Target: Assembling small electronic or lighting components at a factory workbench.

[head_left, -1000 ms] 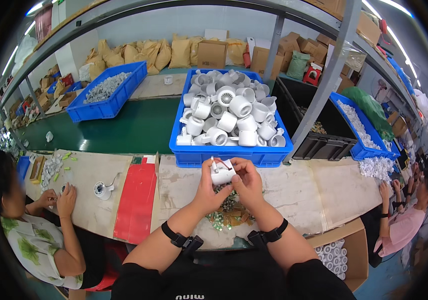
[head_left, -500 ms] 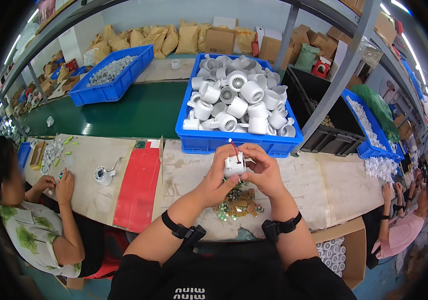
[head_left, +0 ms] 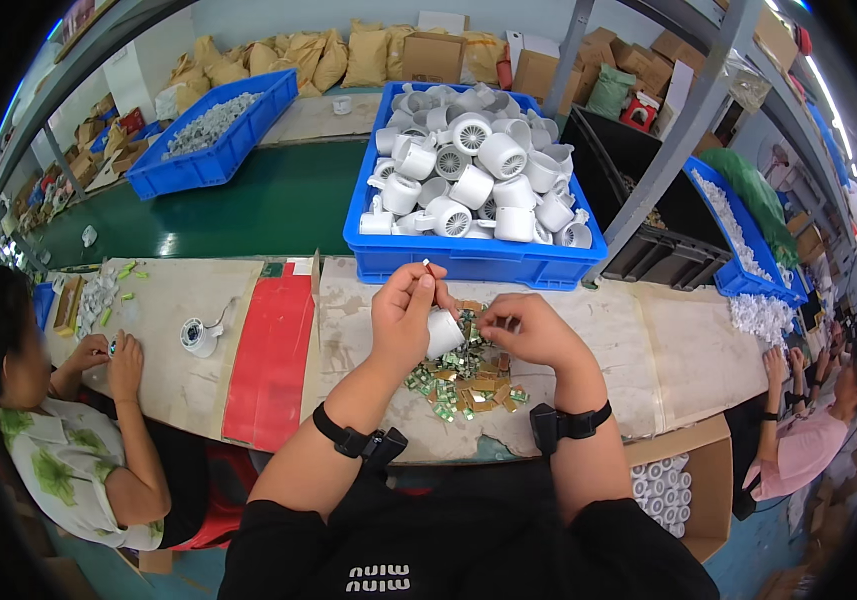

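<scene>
My left hand [head_left: 404,318] is closed round a white cylindrical plastic housing [head_left: 443,336], held tilted above the worktable. A small white connector [head_left: 427,264] on a red wire sticks up at this hand's thumb and fingertips. Just right of the housing, my right hand [head_left: 537,332] has its thumb and fingers pinched together over the far edge of a pile of small circuit boards [head_left: 444,396]. Whatever lies between those fingertips is too small to make out. The green and brown boards lie loose on the table below both hands.
A blue crate [head_left: 479,265] heaped with white fan housings stands directly ahead. Right of it are a black crate [head_left: 679,255] and a metal post [head_left: 664,150]. A red sheet [head_left: 271,365] lies left, near another white housing [head_left: 201,337]. Co-workers sit at both sides; a carton [head_left: 711,490] stands lower right.
My right hand has let go of the white housing and moved right, over the circuit boards. The left hand keeps the housing and has shifted left, tilting it.
</scene>
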A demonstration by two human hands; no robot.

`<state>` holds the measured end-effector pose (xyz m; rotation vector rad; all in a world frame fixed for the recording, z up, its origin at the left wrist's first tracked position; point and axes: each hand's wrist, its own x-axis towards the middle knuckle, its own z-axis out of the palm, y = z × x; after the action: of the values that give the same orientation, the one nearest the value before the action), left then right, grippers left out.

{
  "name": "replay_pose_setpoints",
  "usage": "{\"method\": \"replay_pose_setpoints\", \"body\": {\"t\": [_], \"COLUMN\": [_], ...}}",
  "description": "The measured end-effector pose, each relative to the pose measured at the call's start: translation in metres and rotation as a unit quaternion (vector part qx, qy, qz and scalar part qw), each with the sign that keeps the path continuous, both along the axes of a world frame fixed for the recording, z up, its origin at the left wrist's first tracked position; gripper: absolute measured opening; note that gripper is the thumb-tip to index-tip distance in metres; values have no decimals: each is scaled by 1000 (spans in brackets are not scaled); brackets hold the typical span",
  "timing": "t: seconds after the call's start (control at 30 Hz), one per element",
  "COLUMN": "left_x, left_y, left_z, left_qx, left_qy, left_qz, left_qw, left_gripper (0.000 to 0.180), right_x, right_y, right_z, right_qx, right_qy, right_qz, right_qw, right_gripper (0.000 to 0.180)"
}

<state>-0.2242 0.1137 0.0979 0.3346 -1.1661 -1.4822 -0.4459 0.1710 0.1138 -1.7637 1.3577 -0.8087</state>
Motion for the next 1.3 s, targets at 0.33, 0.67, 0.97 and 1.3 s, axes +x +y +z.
{"method": "replay_pose_setpoints", "body": {"t": [0.33, 0.67, 0.97, 1.3], "left_x": [-2, -6, -8, -5], "left_y": [-2, 7, 14, 15], "left_z": [-2, -9, -1, 6], "left_qx": [-1, -41, -110, -280], "left_qy": [-81, -188, -262, -337], "left_qz": [59, 43, 121, 228], "left_qw": [995, 980, 951, 870], "left_gripper": [20, 17, 11, 13], "right_x": [11, 33, 32, 34], "right_y": [-3, -1, 0, 2], "right_z": [-4, 8, 5, 3], "right_qx": [-97, -86, -66, -19], "right_qy": [-4, -368, -345, -362], "right_qz": [-74, -149, -191, -146], "right_qw": [993, 914, 917, 920], "right_gripper": [13, 20, 16, 9]}}
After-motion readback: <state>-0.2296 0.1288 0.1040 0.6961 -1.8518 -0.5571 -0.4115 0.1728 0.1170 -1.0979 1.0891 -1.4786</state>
